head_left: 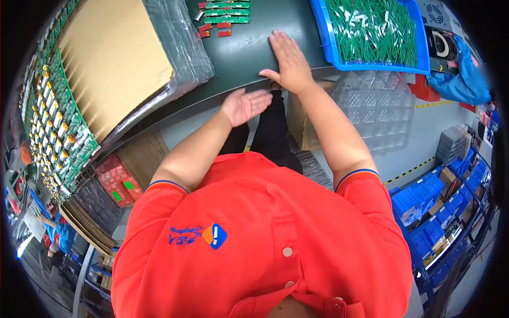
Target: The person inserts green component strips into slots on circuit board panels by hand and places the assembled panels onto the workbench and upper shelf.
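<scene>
My right hand (289, 61) is open with its palm down over the dark green tabletop (244, 58), fingers stretched away from me and thumb apart. Closer to my body, my left hand (246, 106) is open by the table's front edge, palm turned up and fingers pointing right. Neither hand holds anything. Beyond them lie several narrow green circuit boards (228, 12) with small red parts (225, 33). To the right of my right hand, a blue tray (331, 47) holds a heap of green wires (371, 37) with white ends.
At left, a cardboard sheet (114, 58) tops a stack of clear plastic trays (185, 47); panels of green circuit boards (53, 132) stand beside it. Clear blister trays (376, 114) sit below the table at right. Shelves with blue bins (419, 193) are at right. A person (63, 233) is far left.
</scene>
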A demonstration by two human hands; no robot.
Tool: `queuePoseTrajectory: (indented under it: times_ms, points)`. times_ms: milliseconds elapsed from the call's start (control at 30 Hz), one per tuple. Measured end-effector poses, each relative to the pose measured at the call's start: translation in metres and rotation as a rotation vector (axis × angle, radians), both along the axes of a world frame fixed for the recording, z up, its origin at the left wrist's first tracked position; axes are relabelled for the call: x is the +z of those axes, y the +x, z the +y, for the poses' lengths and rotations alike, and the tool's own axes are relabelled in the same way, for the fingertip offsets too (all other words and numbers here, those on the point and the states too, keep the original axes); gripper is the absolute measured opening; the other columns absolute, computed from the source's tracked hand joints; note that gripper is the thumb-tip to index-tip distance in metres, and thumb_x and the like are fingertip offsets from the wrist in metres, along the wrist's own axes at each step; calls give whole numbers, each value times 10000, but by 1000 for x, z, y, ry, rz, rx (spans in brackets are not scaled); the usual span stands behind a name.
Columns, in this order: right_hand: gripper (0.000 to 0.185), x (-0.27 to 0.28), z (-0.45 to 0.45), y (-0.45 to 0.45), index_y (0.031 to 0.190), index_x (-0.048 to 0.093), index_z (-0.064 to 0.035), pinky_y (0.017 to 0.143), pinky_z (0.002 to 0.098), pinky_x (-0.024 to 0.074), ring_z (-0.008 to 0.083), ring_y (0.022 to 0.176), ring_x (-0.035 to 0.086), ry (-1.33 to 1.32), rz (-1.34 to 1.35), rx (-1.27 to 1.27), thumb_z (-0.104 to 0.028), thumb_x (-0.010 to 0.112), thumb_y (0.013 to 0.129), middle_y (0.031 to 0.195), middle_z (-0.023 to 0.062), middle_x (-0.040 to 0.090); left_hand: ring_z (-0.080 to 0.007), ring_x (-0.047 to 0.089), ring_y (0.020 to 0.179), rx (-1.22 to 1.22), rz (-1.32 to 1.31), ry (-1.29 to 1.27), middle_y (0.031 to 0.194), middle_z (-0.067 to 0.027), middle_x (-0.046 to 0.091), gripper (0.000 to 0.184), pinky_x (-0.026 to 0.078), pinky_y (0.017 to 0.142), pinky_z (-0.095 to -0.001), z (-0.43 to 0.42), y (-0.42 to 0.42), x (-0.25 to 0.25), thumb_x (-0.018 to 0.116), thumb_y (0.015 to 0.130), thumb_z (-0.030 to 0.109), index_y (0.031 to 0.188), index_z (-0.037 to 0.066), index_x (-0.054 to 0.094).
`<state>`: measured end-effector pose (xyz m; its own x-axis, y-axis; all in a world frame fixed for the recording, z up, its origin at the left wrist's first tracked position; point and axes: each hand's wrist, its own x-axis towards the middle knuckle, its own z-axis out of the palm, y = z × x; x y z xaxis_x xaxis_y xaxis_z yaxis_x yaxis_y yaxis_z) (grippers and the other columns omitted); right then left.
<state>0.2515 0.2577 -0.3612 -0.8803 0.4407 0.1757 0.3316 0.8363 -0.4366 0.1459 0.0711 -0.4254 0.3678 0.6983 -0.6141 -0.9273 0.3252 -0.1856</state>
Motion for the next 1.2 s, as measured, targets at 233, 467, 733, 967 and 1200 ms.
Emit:
queuePoseTrajectory:
  times_ms: [233, 467, 733, 967, 1200]
  points:
    - [895, 2, -56, -14, 1412, 315, -46, 1127, 433, 221, 289, 1368, 291, -34, -12, 198, -536, 631, 733, 1474, 129, 317, -274, 598, 1023, 185, -145, 372, 1183, -153, 572, 546, 494, 917, -381, 15, -16, -18, 398, 954, 413, 1320, 9, 421]
    - [937, 3, -112, -40, 1392, 331, -12, 1124, 442, 214, 308, 1377, 268, -130, -15, 288, -586, 626, 713, 1473, 160, 301, -306, 512, 1196, 272, 142, 175, 1354, -178, 464, 609, 442, 991, -417, -22, -35, 7, 398, 943, 466, 1364, 26, 372]
    - [824, 15, -142, -16, 1356, 388, -38, 1097, 492, 243, 388, 1341, 295, -385, -22, 425, -463, 700, 723, 1438, 209, 326, -345, 443, 1256, 258, 200, 315, 1371, -257, 414, 580, 332, 1083, -461, -40, -46, -2, 348, 969, 389, 1365, -34, 355]
    - [665, 24, -126, -33, 1293, 451, -48, 1068, 512, 287, 406, 1279, 358, -310, 0, 307, -355, 696, 757, 1348, 202, 399, -250, 587, 1083, 240, 342, -79, 1204, -186, 549, 424, 483, 979, -381, -59, -58, 11, 378, 985, 276, 1264, -38, 432]
    - [443, 33, -118, 35, 1188, 529, -34, 936, 407, 440, 358, 1126, 516, -509, -198, 324, -287, 639, 842, 1297, 179, 478, -157, 504, 508, -787, 1572, -375, 528, -20, 524, 341, 347, 470, -333, -97, -25, -37, 522, 869, 197, 538, 120, 551]
